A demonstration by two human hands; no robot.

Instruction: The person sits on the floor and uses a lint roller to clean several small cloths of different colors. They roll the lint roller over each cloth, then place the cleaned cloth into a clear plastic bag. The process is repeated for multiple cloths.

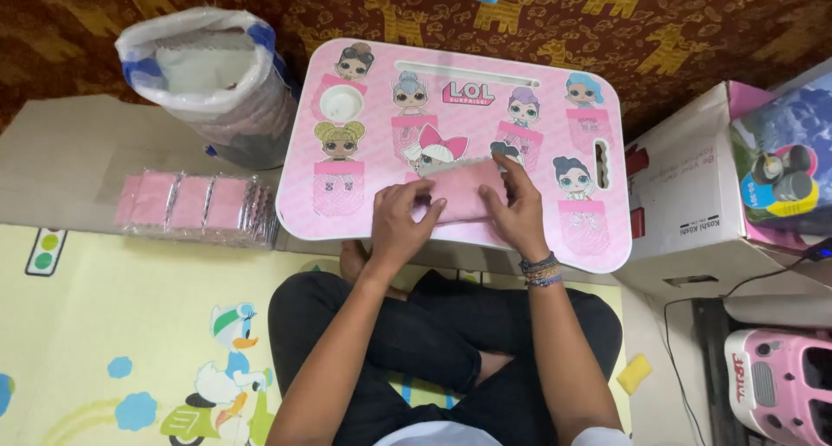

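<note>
Left hand (401, 223) bent over the near left end of a folded pink cloth (459, 195), fingers curled down onto it in a loose pinching grip, thumb side tucked at the cloth's near edge. Right hand (520, 210) laid flat over the right end of the same cloth, fingers spread and pressing down, thumb reaching toward the middle; a stack of beaded bracelets (540, 271) round that wrist. Cloth resting on the near half of a small pink lap desk (347, 195) printed with cartoon dolls, close to the desk's near edge, just above crossed legs in dark trousers (433, 342). Round cup hollow (340, 104) at the desk's far left, a long slot (468, 71) along the far edge, a short handle slot (601, 162) at the right; far half of the desk bare apart from the print. Left of the desk, well apart from the hands, a row of clear wrapped pink packets (195, 205) on a sheet of cardboard (61, 151). Beyond those, an open plastic sack (212, 78) just beside the desk's far left corner. Right of the desk, a cardboard box (693, 195) close against its right edge. Underfoot, a yellow play mat (130, 325) with cartoon pictures.
</note>
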